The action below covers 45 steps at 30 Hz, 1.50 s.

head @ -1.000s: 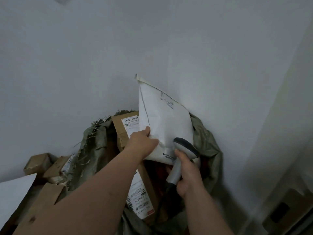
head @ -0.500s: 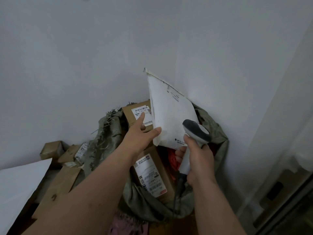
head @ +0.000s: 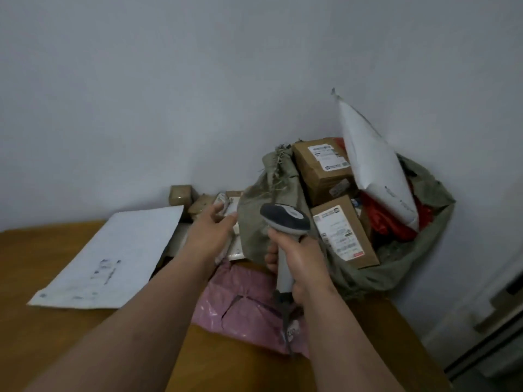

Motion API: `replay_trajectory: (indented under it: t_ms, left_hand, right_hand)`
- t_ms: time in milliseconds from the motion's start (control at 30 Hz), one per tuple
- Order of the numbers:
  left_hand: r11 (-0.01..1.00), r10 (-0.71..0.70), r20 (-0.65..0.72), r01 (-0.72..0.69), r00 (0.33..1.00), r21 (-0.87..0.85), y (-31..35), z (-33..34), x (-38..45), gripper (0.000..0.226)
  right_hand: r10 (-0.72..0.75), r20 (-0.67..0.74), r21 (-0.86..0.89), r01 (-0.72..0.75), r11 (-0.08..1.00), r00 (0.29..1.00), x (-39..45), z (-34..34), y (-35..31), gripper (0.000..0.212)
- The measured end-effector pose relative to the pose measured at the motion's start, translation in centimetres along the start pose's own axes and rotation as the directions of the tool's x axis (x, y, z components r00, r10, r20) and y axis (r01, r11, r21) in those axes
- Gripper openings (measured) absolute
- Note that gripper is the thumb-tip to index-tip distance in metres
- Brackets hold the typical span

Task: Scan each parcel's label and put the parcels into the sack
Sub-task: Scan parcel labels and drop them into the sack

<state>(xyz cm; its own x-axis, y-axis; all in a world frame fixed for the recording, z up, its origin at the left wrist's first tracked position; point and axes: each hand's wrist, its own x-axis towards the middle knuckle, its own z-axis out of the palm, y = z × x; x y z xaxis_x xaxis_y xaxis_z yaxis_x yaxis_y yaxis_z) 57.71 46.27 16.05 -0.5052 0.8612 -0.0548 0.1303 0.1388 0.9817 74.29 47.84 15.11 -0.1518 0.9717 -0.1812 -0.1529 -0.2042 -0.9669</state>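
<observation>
So a flat white envelope [head: 113, 258] is lying on the wooden table [head: 42, 321] over at 9 o'clock, with a few small brown boxes [head: 181, 193] sitting against the wall just past it at about 10 o'clock. The left hand [head: 210, 233] is reaching out toward a labelled parcel [head: 230, 205] beside the sack's edge, fingers relaxed and spread, not gripping anything; half a second ago it was pinching the white padded mailer up in the air, so that's been let go. A pink plastic mailer [head: 240, 309] is lying on the table under both forearms, around 6 o'clock. The right hand [head: 297, 261] is clenching the handle of the barcode scanner [head: 284, 222], same as before, head pointing forward. At 3 o'clock the green sack [head: 418, 256] is slumping open in the corner. The white padded mailer [head: 376, 171] is now standing in it, leaning at the wall side, just beside two brown labelled boxes [head: 325, 171] and touching something red [head: 390, 222] underneath.
</observation>
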Motion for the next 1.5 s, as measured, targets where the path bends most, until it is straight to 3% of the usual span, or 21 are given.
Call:
replay_trajectory:
  t_ms: [200,333,567,733,867,1067,1200,1333,1500]
  left_hand:
    - [0.973,-0.231,-0.09,0.232,0.969,0.002,-7.6,-8.2,-2.2,0.044]
    - [0.924,-0.381,-0.163,0.37,0.91,-0.095,-12.0,-11.8,-1.8,0.042]
    - [0.746,-0.66,-0.268,0.57,0.702,-0.344,-18.7,-16.0,-0.1,0.031]
    - [0.616,-0.782,-0.283,0.622,0.555,-0.483,-23.0,-18.1,1.4,0.023]
    - [0.523,-0.838,-0.23,0.61,0.495,-0.595,-25.3,-19.7,3.4,0.034]
    - [0.428,-0.847,-0.12,0.53,0.518,-0.732,-27.0,-22.7,8.5,0.038]
    - [0.401,-0.863,-0.139,0.493,0.486,-0.772,-28.0,-24.3,11.1,0.033]
    - [0.46,-0.845,-0.213,0.465,0.49,-0.757,-29.0,-25.6,11.9,0.041]
    - [0.575,-0.781,-0.291,0.455,0.553,-0.68,-29.5,-28.4,9.0,0.046]
  right_hand:
    - [0.11,0.091,-0.098,-0.101,0.99,0.99,-1.4,6.0,4.8,0.015]
    - [0.172,0.15,-0.116,-0.156,0.981,0.973,-0.3,9.4,6.7,0.024]
    - [0.264,0.192,-0.234,-0.217,0.948,0.945,3.0,14.6,11.3,0.021]
    - [0.353,0.205,-0.318,-0.279,0.906,0.913,4.9,18.1,15.0,0.018]
    - [0.393,0.206,-0.381,-0.297,0.876,0.896,6.0,20.6,16.9,0.016]
    - [0.427,0.124,-0.386,-0.353,0.852,0.896,7.2,24.3,19.0,0.022]
    - [0.432,0.071,-0.371,-0.378,0.848,0.899,7.4,26.2,20.2,0.024]
    - [0.43,0.026,-0.342,-0.396,0.852,0.903,6.7,27.5,21.2,0.025]
    - [0.432,0.051,-0.325,-0.394,0.86,0.9,5.0,29.5,21.3,0.023]
